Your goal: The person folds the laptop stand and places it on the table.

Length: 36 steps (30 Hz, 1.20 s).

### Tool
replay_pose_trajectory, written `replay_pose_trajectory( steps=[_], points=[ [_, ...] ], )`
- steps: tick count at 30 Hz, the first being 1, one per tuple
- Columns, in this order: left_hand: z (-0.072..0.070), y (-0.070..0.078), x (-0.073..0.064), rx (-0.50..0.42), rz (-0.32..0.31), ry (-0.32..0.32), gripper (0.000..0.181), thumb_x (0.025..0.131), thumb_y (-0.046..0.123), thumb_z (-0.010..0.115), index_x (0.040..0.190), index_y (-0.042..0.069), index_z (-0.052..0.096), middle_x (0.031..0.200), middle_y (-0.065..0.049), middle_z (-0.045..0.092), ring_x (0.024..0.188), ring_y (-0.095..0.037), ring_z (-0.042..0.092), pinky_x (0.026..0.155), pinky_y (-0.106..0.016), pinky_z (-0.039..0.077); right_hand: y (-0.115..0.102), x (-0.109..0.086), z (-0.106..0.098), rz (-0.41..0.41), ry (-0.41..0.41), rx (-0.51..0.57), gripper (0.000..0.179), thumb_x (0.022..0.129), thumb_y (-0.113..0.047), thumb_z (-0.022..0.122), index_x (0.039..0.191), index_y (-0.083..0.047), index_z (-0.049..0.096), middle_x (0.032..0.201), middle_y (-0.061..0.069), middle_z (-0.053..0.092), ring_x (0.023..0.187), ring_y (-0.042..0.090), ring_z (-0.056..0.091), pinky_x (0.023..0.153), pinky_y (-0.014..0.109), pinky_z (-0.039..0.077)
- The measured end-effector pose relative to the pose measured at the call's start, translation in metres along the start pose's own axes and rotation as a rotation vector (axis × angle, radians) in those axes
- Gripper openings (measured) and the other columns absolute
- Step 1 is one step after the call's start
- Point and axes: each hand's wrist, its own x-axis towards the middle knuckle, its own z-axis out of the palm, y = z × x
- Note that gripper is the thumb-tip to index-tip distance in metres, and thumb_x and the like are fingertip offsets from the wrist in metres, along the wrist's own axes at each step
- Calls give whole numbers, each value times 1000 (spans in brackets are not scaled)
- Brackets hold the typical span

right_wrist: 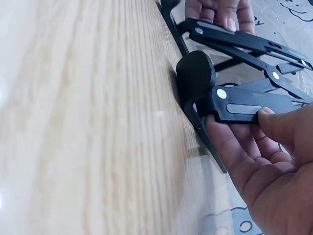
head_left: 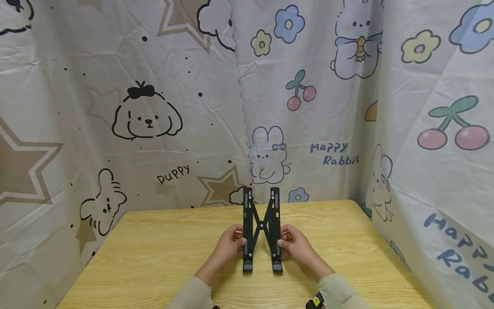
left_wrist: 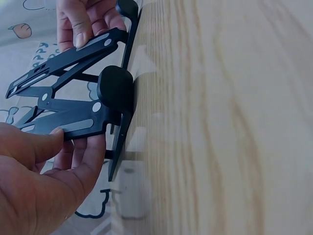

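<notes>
A black folding laptop stand [head_left: 261, 225] stands on the table, its two long side rails joined by crossed bars that meet at a central pivot. My left hand [head_left: 230, 243] pinches the left rail, thumb on top and fingers curled beneath. On the opposite side, my right hand [head_left: 296, 245] holds the right rail in the same way. In the left wrist view, the rail of the stand [left_wrist: 80, 125] sits raised above its base strip, with a rounded front stop at the end. Seen from the right wrist, the thumb of my right hand [right_wrist: 279, 171] presses a grey pad strip.
The light wood-grain table [head_left: 162, 253] spreads to both sides of the stand. Behind it hangs a cream curtain [head_left: 216, 141] printed with puppies and rabbits, and another curtain panel [head_left: 417, 180] closes the right side.
</notes>
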Motion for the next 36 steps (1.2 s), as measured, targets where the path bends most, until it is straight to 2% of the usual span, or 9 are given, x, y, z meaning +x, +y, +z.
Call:
replay_pose_trajectory(
  steps=[6, 14, 22, 28, 36],
  points=[
    [7, 1, 0, 8, 17, -6, 22, 100, -7, 55, 120, 1, 59, 98, -13, 60, 83, -19, 63, 69, -39, 62, 1, 0, 3, 3, 4, 6, 19, 98, 7, 60, 116, 0, 55, 92, 13, 59, 74, 22, 64, 63, 46, 62],
    [12, 1, 4, 2, 12, -9, 24, 101, -6, 54, 122, 2, 60, 103, -19, 61, 85, -20, 62, 68, -38, 61, 0, 1, 4, 21, 18, 7, 20, 99, 5, 59, 117, -2, 56, 93, 11, 58, 77, 22, 63, 64, 46, 61],
    [20, 1, 7, 13, 11, -12, 21, 101, -5, 55, 121, 2, 59, 98, -12, 61, 84, -19, 63, 69, -39, 62, 1, 0, 6, 11, 34, 13, 21, 99, 3, 60, 119, -2, 57, 92, 13, 58, 76, 23, 60, 63, 51, 61],
    [25, 0, 7, 6, 4, -20, 20, 101, -5, 55, 119, 2, 58, 94, -12, 60, 81, -19, 63, 68, -40, 61, 1, 0, 5, 19, 16, 15, 21, 100, 3, 59, 120, -3, 57, 92, 11, 59, 76, 22, 61, 64, 48, 61],
    [24, 2, 6, 13, 3, -22, 19, 102, -2, 55, 120, 4, 59, 97, -13, 63, 84, -21, 66, 70, -41, 61, 0, 3, 16, 8, -12, 34, 22, 101, 3, 58, 121, -3, 57, 94, 10, 60, 78, 22, 63, 66, 46, 62]
  ],
)
